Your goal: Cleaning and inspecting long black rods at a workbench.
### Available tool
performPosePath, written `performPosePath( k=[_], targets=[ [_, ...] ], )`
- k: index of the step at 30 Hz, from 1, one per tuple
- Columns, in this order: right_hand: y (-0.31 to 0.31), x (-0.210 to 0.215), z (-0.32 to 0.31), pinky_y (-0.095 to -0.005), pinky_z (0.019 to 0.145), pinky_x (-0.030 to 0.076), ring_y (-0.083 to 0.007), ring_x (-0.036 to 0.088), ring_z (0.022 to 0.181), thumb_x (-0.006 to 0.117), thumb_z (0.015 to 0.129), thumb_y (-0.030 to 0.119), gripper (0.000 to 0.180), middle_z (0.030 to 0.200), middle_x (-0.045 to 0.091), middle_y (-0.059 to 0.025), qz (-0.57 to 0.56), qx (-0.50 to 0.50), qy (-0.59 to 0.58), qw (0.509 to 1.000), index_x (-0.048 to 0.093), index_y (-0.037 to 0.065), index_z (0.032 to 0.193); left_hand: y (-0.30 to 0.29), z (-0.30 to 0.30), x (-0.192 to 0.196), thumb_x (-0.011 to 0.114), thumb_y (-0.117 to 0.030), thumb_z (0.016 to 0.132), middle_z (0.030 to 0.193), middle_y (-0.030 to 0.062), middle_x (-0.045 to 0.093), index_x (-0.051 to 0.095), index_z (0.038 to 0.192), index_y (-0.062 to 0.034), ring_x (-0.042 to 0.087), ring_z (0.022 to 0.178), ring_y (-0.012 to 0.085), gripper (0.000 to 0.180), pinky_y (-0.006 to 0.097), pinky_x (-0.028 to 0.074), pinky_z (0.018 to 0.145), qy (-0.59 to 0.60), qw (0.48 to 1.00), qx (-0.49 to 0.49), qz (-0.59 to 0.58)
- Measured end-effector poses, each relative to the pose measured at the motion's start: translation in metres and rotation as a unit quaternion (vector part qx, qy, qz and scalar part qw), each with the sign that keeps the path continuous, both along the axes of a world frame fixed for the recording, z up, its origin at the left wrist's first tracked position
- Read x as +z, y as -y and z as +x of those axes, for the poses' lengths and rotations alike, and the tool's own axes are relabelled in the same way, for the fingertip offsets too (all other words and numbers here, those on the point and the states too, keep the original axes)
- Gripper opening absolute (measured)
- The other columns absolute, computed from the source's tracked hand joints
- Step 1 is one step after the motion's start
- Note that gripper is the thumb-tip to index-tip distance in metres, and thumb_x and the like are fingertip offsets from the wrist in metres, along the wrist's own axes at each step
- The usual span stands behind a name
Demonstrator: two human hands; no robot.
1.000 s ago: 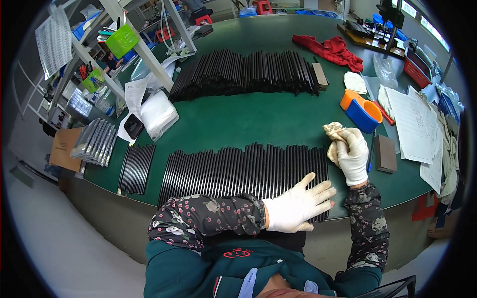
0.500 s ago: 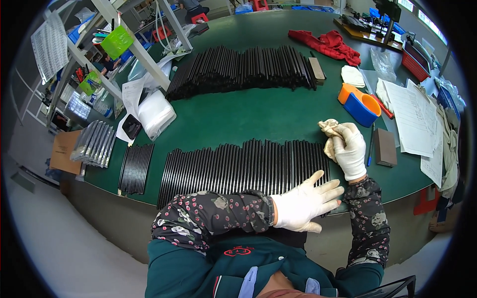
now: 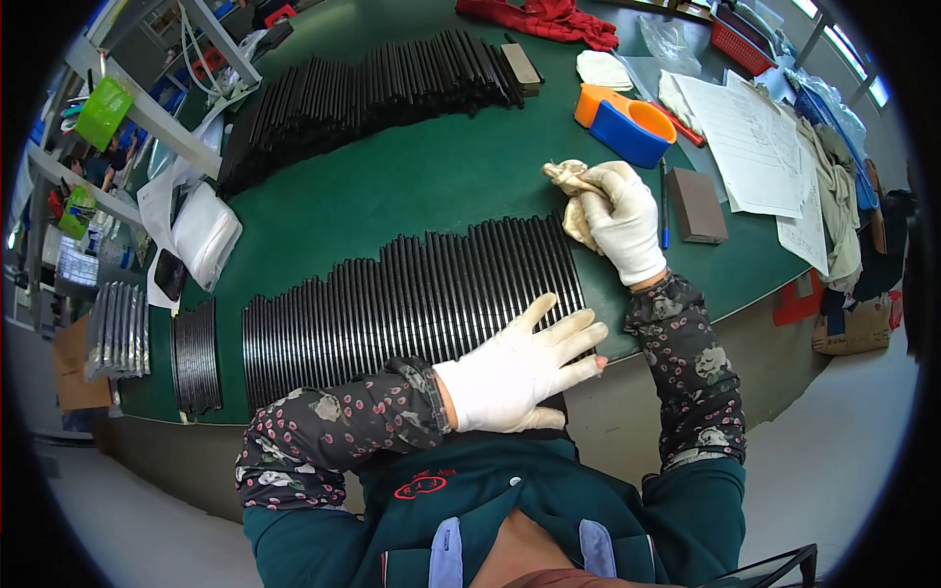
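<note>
A long row of thin black strips (image 3: 412,294) lies side by side near the front edge of the green table (image 3: 431,186). My left hand (image 3: 520,367), in a white glove, rests flat with fingers spread on the right end of that row. My right hand (image 3: 622,220), also gloved, grips a crumpled beige cloth (image 3: 570,181) at the upper right corner of the row. A second row of black strips (image 3: 372,88) lies farther back.
An orange and blue holder (image 3: 622,122), a brown block (image 3: 696,204), a blue pen (image 3: 665,206) and paper sheets (image 3: 750,142) sit to the right. A red cloth (image 3: 544,18) lies at the back. White bags (image 3: 201,235), a short strip stack (image 3: 196,358) and metal shelving (image 3: 147,108) are at left.
My right hand with the cloth has moved from right of the strips to the row's upper right corner. The left hand stays flat on the row's end.
</note>
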State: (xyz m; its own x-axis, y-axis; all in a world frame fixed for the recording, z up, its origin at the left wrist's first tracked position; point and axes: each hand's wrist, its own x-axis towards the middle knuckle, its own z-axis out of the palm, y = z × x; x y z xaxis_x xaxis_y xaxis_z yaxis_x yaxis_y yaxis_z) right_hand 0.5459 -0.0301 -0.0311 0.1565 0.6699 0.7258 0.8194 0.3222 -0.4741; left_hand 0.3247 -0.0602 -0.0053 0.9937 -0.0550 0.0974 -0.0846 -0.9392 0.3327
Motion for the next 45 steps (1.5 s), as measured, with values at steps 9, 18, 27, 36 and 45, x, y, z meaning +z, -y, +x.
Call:
performPosePath(
  k=[9, 18, 27, 36, 45],
  targets=[
    [0.001, -0.001, 0.001, -0.0356, 0.070, 0.052, -0.0298, 0.064, 0.079, 0.065, 0.074, -0.001, 0.018, 0.088, 0.063, -0.0106, -0.015, 0.002, 0.034, 0.999, 0.066, 0.005, 0.091, 0.000, -0.036, 0.005, 0.075, -0.039, 0.073, 0.144, 0.0168, 0.038, 0.047, 0.130, -0.0064, 0.035, 0.136, 0.0339, 0.071, 0.057, 0.029, 0.108, -0.018, 0.998, 0.059, 0.012],
    [0.001, 0.003, 0.000, -0.0337, 0.071, 0.051, -0.0286, 0.064, 0.079, 0.065, 0.075, -0.002, 0.016, 0.088, 0.063, -0.0106, -0.025, 0.013, 0.022, 0.999, 0.065, 0.003, 0.090, -0.001, -0.036, -0.002, 0.070, -0.028, 0.081, 0.143, 0.0144, 0.043, 0.051, 0.131, -0.0030, 0.034, 0.139, 0.0284, 0.059, 0.047, 0.027, 0.114, 0.011, 0.999, 0.034, 0.004],
    [0.015, 0.044, -0.043, -0.0370, 0.066, 0.054, -0.0281, 0.064, 0.077, 0.066, 0.073, 0.003, 0.018, 0.085, 0.062, -0.0091, -0.080, 0.272, 0.148, 0.947, 0.064, 0.009, 0.089, 0.000, -0.053, 0.001, 0.068, -0.043, 0.080, 0.149, 0.0124, 0.036, 0.047, 0.138, -0.0084, 0.029, 0.141, 0.0280, 0.070, 0.053, 0.022, 0.114, -0.026, 0.999, 0.045, 0.003],
    [-0.071, 0.029, -0.059, -0.0374, 0.067, 0.052, -0.0298, 0.063, 0.075, 0.067, 0.078, 0.010, 0.011, 0.082, 0.060, -0.0086, -0.184, 0.218, 0.223, 0.932, 0.062, 0.007, 0.088, -0.002, -0.047, 0.004, 0.067, -0.036, 0.080, 0.151, 0.0133, 0.033, 0.044, 0.141, -0.0085, 0.026, 0.143, 0.0282, 0.071, 0.045, 0.018, 0.118, -0.054, 0.999, 0.008, -0.002],
    [-0.054, 0.025, -0.095, -0.0350, 0.063, 0.055, -0.0248, 0.064, 0.070, 0.072, 0.068, 0.013, 0.017, 0.076, 0.059, -0.0069, -0.128, 0.379, 0.213, 0.891, 0.063, 0.010, 0.082, 0.001, -0.047, 0.002, 0.070, -0.036, 0.077, 0.150, 0.0137, 0.036, 0.046, 0.138, -0.0090, 0.029, 0.141, 0.0277, 0.071, 0.044, 0.021, 0.117, -0.021, 1.000, 0.019, -0.001]
  ],
)
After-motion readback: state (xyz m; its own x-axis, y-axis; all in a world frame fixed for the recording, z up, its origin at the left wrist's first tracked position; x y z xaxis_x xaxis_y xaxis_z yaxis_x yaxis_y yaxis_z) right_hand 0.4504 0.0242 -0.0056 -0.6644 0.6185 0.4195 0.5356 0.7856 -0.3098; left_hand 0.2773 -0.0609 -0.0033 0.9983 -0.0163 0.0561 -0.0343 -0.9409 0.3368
